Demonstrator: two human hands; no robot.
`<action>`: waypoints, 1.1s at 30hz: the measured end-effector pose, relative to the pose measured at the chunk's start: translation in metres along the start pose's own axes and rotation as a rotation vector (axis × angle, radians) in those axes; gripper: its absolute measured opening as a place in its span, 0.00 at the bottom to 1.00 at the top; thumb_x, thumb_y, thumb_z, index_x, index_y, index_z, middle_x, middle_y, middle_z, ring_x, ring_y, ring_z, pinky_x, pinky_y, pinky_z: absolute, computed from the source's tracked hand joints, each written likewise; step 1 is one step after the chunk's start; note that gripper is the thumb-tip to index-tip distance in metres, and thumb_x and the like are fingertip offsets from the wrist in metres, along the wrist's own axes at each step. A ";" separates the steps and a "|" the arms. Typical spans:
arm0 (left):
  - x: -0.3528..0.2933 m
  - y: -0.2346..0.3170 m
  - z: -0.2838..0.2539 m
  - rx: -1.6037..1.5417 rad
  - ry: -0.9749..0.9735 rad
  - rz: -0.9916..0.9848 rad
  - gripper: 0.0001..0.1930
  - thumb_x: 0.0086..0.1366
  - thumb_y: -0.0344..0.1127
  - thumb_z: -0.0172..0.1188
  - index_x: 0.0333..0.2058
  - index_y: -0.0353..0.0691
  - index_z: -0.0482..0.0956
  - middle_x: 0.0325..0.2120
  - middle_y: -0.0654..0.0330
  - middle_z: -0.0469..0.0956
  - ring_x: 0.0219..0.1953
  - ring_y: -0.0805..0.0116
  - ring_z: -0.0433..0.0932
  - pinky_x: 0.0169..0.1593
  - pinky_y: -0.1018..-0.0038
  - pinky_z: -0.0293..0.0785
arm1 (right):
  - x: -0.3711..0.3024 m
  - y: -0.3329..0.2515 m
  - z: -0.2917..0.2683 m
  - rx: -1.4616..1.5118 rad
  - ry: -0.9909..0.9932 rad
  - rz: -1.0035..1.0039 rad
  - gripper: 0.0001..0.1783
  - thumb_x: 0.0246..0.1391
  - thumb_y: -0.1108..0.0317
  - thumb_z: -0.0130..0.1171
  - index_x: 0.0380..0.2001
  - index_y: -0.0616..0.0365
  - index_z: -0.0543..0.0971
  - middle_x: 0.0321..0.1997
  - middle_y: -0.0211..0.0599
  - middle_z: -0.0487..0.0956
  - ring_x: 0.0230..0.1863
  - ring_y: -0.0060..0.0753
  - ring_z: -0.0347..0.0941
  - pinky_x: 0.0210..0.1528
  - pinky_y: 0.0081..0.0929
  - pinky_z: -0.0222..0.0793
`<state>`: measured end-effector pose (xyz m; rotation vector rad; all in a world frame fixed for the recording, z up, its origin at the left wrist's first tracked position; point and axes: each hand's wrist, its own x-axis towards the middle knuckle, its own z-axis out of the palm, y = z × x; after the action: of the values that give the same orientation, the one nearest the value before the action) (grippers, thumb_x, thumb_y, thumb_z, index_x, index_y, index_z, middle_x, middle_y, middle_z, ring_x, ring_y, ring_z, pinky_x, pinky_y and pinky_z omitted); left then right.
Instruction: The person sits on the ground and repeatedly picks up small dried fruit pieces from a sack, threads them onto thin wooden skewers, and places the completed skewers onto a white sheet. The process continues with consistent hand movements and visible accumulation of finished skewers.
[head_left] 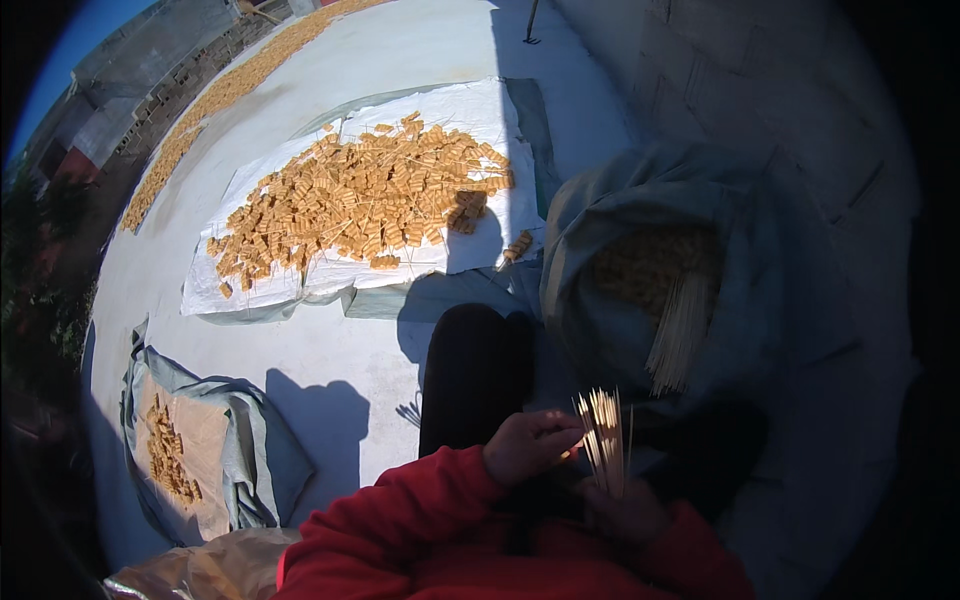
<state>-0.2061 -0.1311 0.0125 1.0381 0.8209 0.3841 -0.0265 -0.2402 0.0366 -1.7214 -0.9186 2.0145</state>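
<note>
My right hand [632, 512], in shade at the lower right, is wrapped round a bundle of thin wooden skewers [605, 440]. The skewers stand nearly upright, their upper ends fanned out and lit by the sun. Beside them my left hand [535, 445] is closed, its thumb and fingertips drawn together close to the bundle. Whether a skewer is in those fingers, I cannot make out. Past the hands, a large grey-green sack [570, 235] gapes with its rim rolled down. Inside it lie dark-shaded brown chunks [640, 265] and another sheaf of pale skewers [682, 330].
Golden-brown ridged chunks [370, 185] are heaped with loose sticks on a white sheet [250, 290]. At the lower left, a smaller sack [255, 460] bears more chunks [170, 455]. A block wall [760, 80] rises on the right. Clear plastic [200, 570] lies near me.
</note>
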 end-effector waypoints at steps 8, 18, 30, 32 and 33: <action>0.009 -0.003 0.016 -0.047 0.003 -0.005 0.09 0.63 0.35 0.54 0.36 0.35 0.76 0.24 0.64 0.75 0.28 0.80 0.71 0.33 0.82 0.68 | -0.011 0.011 -0.003 0.478 -0.025 -0.071 0.18 0.58 0.57 0.48 0.40 0.62 0.75 0.20 0.31 0.74 0.20 0.18 0.66 0.23 0.18 0.62; 0.029 0.003 0.025 -0.266 0.038 -0.070 0.07 0.62 0.32 0.51 0.33 0.35 0.74 0.23 0.59 0.76 0.17 0.77 0.70 0.19 0.84 0.62 | -0.013 0.028 -0.037 0.056 0.223 -0.246 0.12 0.59 0.63 0.49 0.36 0.61 0.76 0.24 0.33 0.77 0.28 0.20 0.72 0.34 0.19 0.67; 0.043 -0.002 0.009 -0.786 0.109 -0.028 0.08 0.62 0.39 0.51 0.36 0.42 0.70 0.27 0.65 0.71 0.28 0.73 0.73 0.14 0.86 0.61 | -0.045 0.021 -0.009 0.133 0.239 -0.283 0.17 0.57 0.67 0.49 0.48 0.59 0.74 0.16 0.23 0.66 0.17 0.14 0.61 0.21 0.15 0.58; 0.044 -0.004 0.008 -0.750 0.110 -0.022 0.08 0.62 0.39 0.51 0.35 0.42 0.70 0.27 0.65 0.71 0.28 0.73 0.73 0.14 0.86 0.61 | -0.052 0.024 -0.011 -0.034 0.258 -0.313 0.16 0.57 0.67 0.49 0.48 0.58 0.74 0.16 0.23 0.67 0.18 0.13 0.61 0.21 0.15 0.58; 0.044 -0.003 0.008 -0.735 0.119 -0.026 0.08 0.62 0.39 0.51 0.36 0.42 0.70 0.27 0.65 0.71 0.28 0.73 0.73 0.14 0.86 0.61 | -0.055 0.025 -0.011 -0.028 0.270 -0.249 0.16 0.57 0.68 0.50 0.48 0.57 0.75 0.17 0.23 0.68 0.19 0.12 0.62 0.23 0.14 0.59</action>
<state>-0.1714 -0.1098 -0.0063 0.3215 0.7111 0.6671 -0.0007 -0.2903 0.0610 -1.7423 -1.0141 1.5745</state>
